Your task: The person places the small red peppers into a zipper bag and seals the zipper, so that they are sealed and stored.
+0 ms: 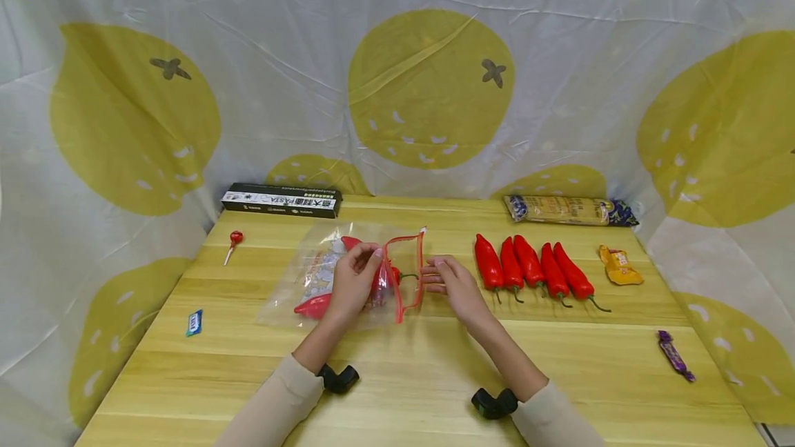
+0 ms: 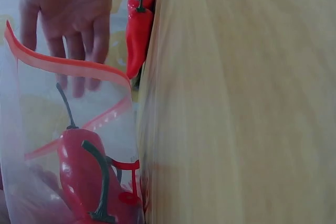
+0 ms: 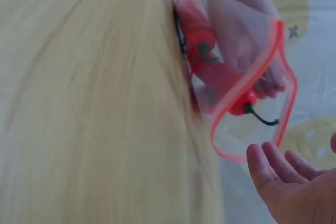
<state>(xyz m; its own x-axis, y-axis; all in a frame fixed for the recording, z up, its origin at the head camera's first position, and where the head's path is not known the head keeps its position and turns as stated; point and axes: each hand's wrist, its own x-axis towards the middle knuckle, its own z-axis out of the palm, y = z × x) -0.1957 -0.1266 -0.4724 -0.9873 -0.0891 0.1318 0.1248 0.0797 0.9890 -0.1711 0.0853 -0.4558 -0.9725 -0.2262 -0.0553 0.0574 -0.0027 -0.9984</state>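
The bag (image 1: pixel 318 271) lies on its side on the table (image 1: pixel 397 378), in front of the person, clear plastic with a pale print and a red rim (image 1: pixel 420 257) round its mouth. The mouth gapes toward the right. At least three red peppers (image 1: pixel 312 306) show inside; one has its green stem (image 1: pixel 407 275) pointing at the opening. The left hand (image 1: pixel 350 281) is on the bag just behind the rim, thumb and fingers bent together, pinching the plastic. The right hand (image 1: pixel 458 290) grasps nothing: its fingers are extended toward the mouth, the tips right by the rim, and I cannot tell whether they touch it.

Right of that hand, five loose peppers (image 1: pixel 528 262) lie in a row, stems toward the person. Beyond them sits an orange packet (image 1: pixel 620 266), and nearer the person a purple sweet (image 1: pixel 675 356). Out left of the bag are a red lollipop (image 1: pixel 236 238) and, nearer the person, a blue sweet (image 1: pixel 194 323). Along the back edge rest a black pasta box (image 1: pixel 282 201) on the left and a long noodle pack (image 1: pixel 559 211) on the right. Behind hangs a pale cloth (image 1: pixel 279 33) printed with big yellow fruit
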